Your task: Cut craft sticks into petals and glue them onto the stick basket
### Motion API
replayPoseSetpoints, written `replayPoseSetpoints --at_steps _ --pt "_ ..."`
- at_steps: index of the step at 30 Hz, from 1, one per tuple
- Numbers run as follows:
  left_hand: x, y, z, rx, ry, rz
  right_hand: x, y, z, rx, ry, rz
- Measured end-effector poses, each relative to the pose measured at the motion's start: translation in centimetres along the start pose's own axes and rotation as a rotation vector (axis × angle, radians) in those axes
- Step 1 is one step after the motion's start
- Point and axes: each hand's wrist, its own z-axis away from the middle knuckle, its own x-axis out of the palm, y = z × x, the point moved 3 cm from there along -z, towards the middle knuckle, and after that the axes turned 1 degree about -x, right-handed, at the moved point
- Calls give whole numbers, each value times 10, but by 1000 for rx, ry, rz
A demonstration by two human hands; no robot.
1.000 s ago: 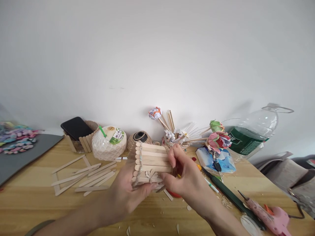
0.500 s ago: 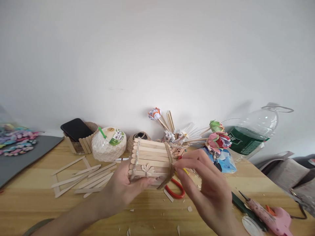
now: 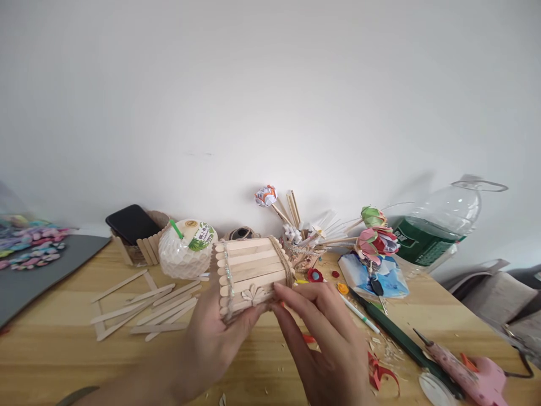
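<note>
The left hand (image 3: 211, 338) grips the little stick box (image 3: 252, 272) from below, just in front of the white coconut (image 3: 186, 256). The right hand (image 3: 325, 338) is open, its fingertips (image 3: 281, 290) touching the box's string end.

Both hands (image 3: 220, 332) (image 3: 325, 332) raised, fingers curled.

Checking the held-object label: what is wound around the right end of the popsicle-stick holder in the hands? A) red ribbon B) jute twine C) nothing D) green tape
B: brown jute twine circles the right end of the popsicle-stick holder, beside the right hand fingertips.
</note>
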Motion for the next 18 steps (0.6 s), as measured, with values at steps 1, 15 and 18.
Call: replayPoseSetpoints --at_steps 1,15,18 --pt "0 1 0 9 18 -26 2 0 1 26 -10 -26" --pt "-1 5 -2 123 48 -237 7 -2 -4 222 -113 -235" --pt "0 4 -1 117 26 -229 7 -2 -8 191 -93 -235"
